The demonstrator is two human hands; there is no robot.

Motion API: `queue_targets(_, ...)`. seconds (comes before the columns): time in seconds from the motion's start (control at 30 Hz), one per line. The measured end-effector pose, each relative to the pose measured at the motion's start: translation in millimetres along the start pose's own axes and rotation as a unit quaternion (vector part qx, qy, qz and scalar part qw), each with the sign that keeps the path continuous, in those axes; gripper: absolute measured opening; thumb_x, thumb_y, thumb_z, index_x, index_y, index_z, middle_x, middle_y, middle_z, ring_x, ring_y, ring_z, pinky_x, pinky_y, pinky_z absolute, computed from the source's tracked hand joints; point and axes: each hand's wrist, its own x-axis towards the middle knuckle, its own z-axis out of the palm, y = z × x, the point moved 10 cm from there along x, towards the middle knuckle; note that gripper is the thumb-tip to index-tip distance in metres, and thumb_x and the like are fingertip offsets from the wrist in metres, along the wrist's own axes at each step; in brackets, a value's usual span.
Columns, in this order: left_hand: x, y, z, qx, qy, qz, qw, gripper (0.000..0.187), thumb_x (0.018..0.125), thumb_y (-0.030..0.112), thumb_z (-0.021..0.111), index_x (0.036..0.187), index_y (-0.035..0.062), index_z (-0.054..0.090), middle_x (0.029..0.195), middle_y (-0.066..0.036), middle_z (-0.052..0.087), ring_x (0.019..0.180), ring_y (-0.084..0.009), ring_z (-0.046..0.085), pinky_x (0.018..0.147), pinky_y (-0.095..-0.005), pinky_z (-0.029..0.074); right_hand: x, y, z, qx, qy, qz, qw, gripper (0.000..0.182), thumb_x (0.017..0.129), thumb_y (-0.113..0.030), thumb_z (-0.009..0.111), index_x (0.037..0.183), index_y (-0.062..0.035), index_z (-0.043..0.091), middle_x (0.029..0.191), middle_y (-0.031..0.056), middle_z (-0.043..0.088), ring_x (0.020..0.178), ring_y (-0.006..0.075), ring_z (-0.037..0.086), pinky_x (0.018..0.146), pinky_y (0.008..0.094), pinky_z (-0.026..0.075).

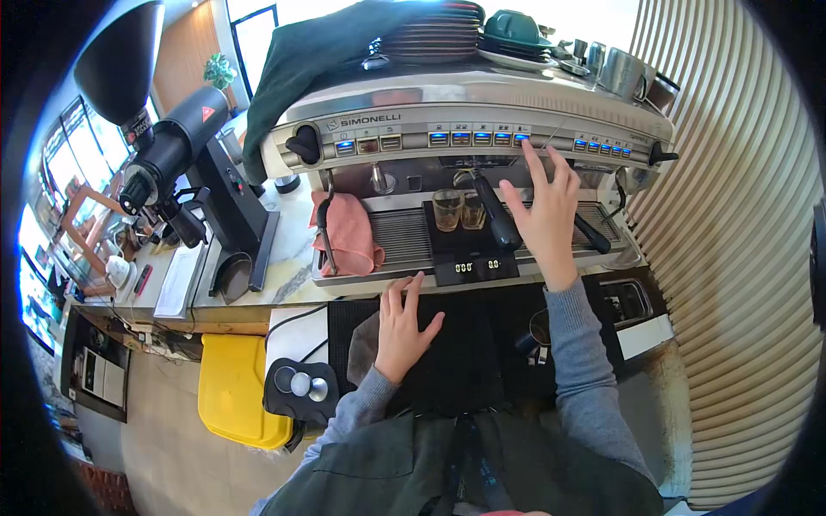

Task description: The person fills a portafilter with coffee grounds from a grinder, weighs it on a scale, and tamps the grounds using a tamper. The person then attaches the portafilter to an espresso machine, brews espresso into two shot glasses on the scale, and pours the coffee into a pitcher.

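Note:
My right hand is raised to the front panel of the espresso machine, fingers apart, one fingertip right at a blue-lit button. Below it, a black portafilter handle juts out from the machine. Two small glasses stand side by side on a black digital scale on the drip tray. My left hand hovers low over the black mat, open and holding nothing, its fingertips near the front edge of the machine.
A pink cloth lies on the drip tray's left side. A coffee grinder stands farther left. Tampers sit in a dark holder above a yellow bin. Stacked plates and cups top the machine; a ribbed wall borders the right.

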Motion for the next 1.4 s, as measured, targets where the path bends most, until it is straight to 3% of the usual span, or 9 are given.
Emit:
queue_targets(0.63,19.6,9.4,29.0,0.084,-0.020,0.040,0.995,0.072,0.079,0.039,0.068,0.140,0.0128,0.041,0.131,-0.014,0.041,0.127,-0.0404,0.033,0.108,-0.0543,0.029,15.6,-5.1,0.2,-0.008,-0.023,-0.013,1.000,0.044,0.085,-0.035,0.065,0.125,-0.0147,0.059,0.130,0.0119,0.046,0.115,0.0346,0.042,0.098,0.0465,0.035)
queue_targets(0.8,19.7,12.0,37.1,0.173,-0.027,0.072,0.982,0.071,0.080,0.047,0.066,0.139,0.0139,0.044,0.133,-0.013,0.043,0.128,-0.0407,0.034,0.109,-0.0553,0.028,25.9,-16.9,0.8,-0.110,-0.016,-0.067,0.992,0.035,0.086,-0.032,0.063,0.113,-0.0101,0.063,0.132,0.0065,0.047,0.114,0.0329,0.043,0.096,0.0482,0.035)
queue_targets(1.03,14.2,18.5,13.6,0.130,0.012,0.069,0.989,0.075,0.076,0.048,0.069,0.139,0.0141,0.044,0.132,-0.014,0.043,0.126,-0.0414,0.035,0.108,-0.0546,0.029,15.2,-26.9,-2.5,-0.084,-0.033,-0.058,0.994,0.044,0.085,-0.032,0.064,0.120,-0.0062,0.058,0.131,0.0079,0.047,0.113,0.0319,0.044,0.094,0.0482,0.037)
queue_targets(1.1,5.1,16.3,7.9,0.074,0.005,0.055,0.996,0.075,0.075,0.046,0.070,0.138,0.0140,0.044,0.127,-0.015,0.045,0.125,-0.0417,0.035,0.107,-0.0542,0.029,4.5,-18.2,10.5,-0.020,-0.103,0.014,0.994,0.050,0.085,-0.033,0.064,0.126,-0.0064,0.052,0.127,0.0104,0.049,0.110,0.0317,0.047,0.088,0.0447,0.042)
queue_targets(1.17,0.7,17.3,-5.9,0.074,0.025,0.065,0.995,0.069,0.075,0.038,0.073,0.134,0.0133,0.048,0.122,-0.014,0.046,0.121,-0.0385,0.039,0.104,-0.0501,0.034,-4.1,-25.4,13.6,-0.009,-0.115,0.018,0.993,0.050,0.084,-0.035,0.065,0.122,-0.0060,0.051,0.115,0.0122,0.056,0.102,0.0333,0.055,0.079,0.0434,0.048)
queue_targets(1.27,-1.8,14.5,-41.3,-0.104,0.017,0.061,0.993,0.051,0.073,0.019,0.076,0.120,0.0104,0.059,0.109,-0.011,0.052,0.103,-0.0309,0.052,0.094,-0.0421,0.042,-26.6,-17.5,37.8,-0.010,-0.228,0.142,0.963,0.044,0.081,-0.037,0.068,0.107,-0.0050,0.054,0.093,0.0179,0.065,0.089,0.0377,0.064,0.072,0.0476,0.051)
queue_targets(1.3,1.9,16.8,-67.0,-0.157,0.024,0.048,0.986,0.042,0.073,0.012,0.075,0.114,0.0094,0.064,0.102,-0.009,0.055,0.095,-0.0282,0.056,0.088,-0.0398,0.045,-29.2,-16.4,44.0,-0.006,-0.228,0.146,0.963,0.044,0.081,-0.037,0.068,0.107,-0.0050,0.054,0.093,0.0179,0.065,0.089,0.0377,0.064,0.072,0.0476,0.051)
queue_targets(1.37,1.5,26.7,-141.8,-0.127,0.092,0.134,0.979,0.035,0.071,0.005,0.075,0.105,0.0058,0.065,0.092,-0.008,0.058,0.084,-0.0267,0.058,0.076,-0.0364,0.048,-40.2,-4.9,65.0,-0.050,-0.286,0.177,0.941,0.039,0.082,-0.032,0.066,0.109,-0.0058,0.055,0.090,0.0214,0.065,0.086,0.0397,0.064,0.072,0.0489,0.052)
queue_targets(1.4,-6.4,20.1,-185.9,-0.248,0.152,0.118,0.949,0.025,0.072,0.006,0.072,0.095,0.0054,0.063,0.091,-0.008,0.060,0.085,-0.0254,0.058,0.076,-0.0350,0.046,-39.8,-5.8,61.8,-0.052,-0.275,0.182,0.943,0.035,0.082,-0.028,0.065,0.109,-0.0069,0.055,0.088,0.0219,0.065,0.083,0.0413,0.064,0.072,0.0507,0.052)
